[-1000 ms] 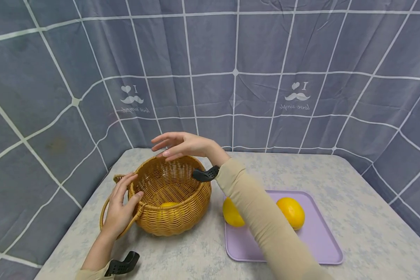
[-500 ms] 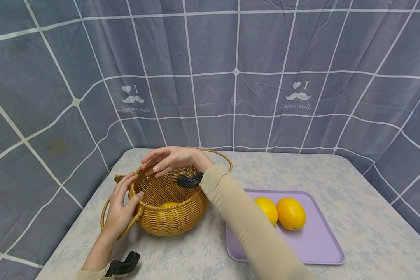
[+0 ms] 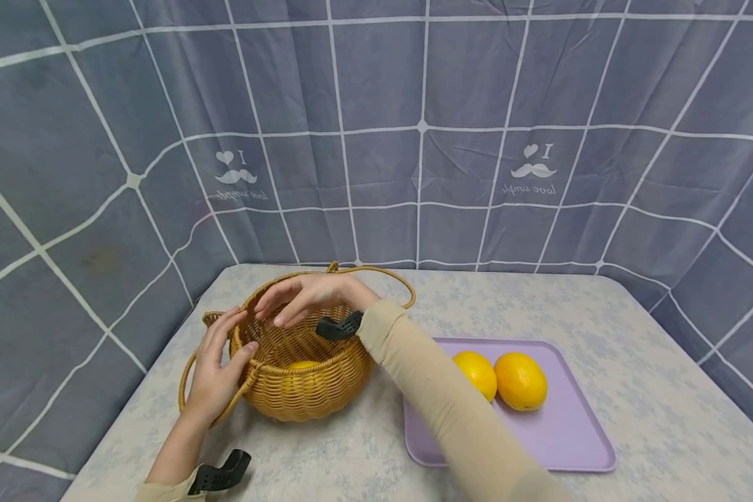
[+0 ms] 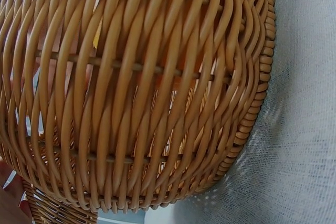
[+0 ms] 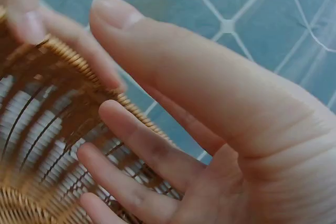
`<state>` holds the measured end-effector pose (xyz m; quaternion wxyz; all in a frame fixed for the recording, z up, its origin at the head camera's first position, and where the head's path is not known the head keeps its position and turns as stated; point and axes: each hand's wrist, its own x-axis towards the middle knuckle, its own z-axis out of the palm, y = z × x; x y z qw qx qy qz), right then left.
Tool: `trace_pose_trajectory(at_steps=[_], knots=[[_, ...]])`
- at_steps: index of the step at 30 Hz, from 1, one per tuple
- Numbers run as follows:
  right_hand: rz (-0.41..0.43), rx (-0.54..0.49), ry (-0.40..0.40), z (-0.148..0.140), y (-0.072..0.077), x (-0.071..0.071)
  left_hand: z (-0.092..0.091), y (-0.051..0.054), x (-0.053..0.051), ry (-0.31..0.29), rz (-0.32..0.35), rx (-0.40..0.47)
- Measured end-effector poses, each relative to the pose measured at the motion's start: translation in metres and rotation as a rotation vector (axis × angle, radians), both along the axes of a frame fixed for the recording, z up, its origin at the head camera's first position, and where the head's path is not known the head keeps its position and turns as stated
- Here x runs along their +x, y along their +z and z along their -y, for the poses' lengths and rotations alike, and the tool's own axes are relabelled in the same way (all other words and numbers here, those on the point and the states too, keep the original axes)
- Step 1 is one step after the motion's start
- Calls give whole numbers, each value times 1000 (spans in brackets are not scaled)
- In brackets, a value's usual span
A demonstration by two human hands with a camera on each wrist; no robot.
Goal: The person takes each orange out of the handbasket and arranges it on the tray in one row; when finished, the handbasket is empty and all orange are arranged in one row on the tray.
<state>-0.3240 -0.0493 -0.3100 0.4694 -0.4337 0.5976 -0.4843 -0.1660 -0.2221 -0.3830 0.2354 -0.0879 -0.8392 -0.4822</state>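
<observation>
A round wicker basket [image 3: 314, 397] stands at the left of the table, with a yellow fruit [image 3: 301, 364] partly visible inside. My left hand [image 3: 213, 380] holds its left rim, the thumb and fingertips on the rim beside the left handle [image 3: 185, 390]. In the left wrist view the wicker wall [image 4: 131, 93] fills most of the picture. My right hand [image 3: 304, 294] hovers over the opening, palm down, fingers loosely bent and apart, with nothing in it. The right wrist view shows its thumb [image 5: 173, 66] and spread fingers [image 5: 152, 150] in front of the rim.
A lilac tray [image 3: 571, 425] lies to the right with two yellow fruits side by side, the outer fruit [image 3: 521, 381] in full sight and the inner fruit [image 3: 475, 373] partly behind my right sleeve [image 3: 452, 411]. A second handle [image 3: 392, 273] leans out behind the basket. A grey grid-patterned curtain [image 3: 383, 167] encloses the table.
My right hand has moved left and lower over the basket, then almost stopped. My sleeve now hides a fruit seen at the tray's left edge and uncovers another. My left hand stays put.
</observation>
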Motion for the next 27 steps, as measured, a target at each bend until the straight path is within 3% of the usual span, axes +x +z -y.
trace_pose_trajectory(at_steps=[5, 12, 27], knots=[[-40, 60, 22, 3, -4, 3, 1, 0, -1, -3, 1, 6], [-217, 158, 34, 3, -6, 5, 1, 1, -1, -2, 15, 5], [-209, 319, 175, 2, -11, 8, -1, 1, -1, -16, 1, 16]])
